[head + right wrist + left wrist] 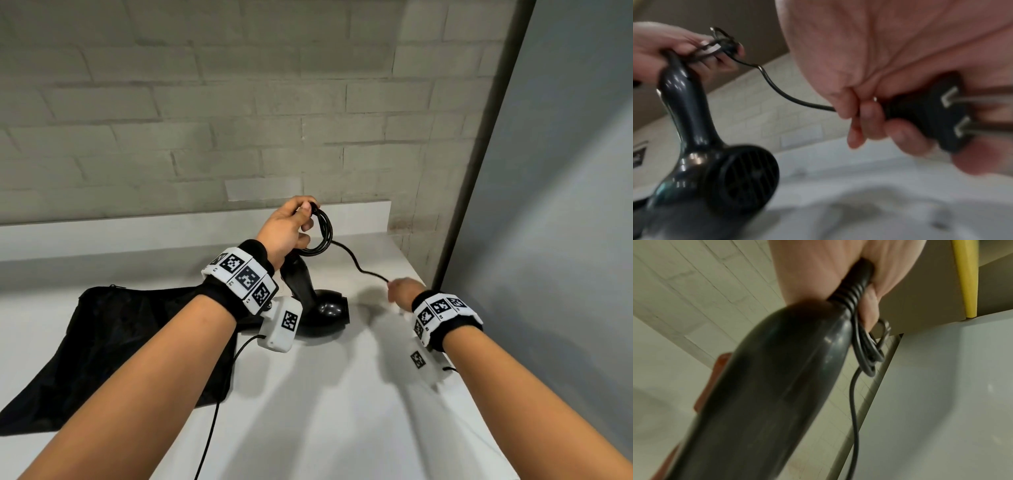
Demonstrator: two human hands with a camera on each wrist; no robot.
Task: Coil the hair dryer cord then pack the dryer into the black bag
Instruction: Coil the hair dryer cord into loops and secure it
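Note:
My left hand is raised above the counter and grips the coiled loops of the black cord together with the top of the dryer's handle. The black hair dryer hangs below it, head down near the counter; the right wrist view shows its rear grille. A loose stretch of cord runs right to my right hand, whose fingers curl round the black plug with its two metal prongs. The black bag lies flat on the counter at left, under my left forearm.
The white counter ends at a low white backsplash below a grey brick wall. A grey panel closes the right side. A thin black wire hangs from my left wrist device.

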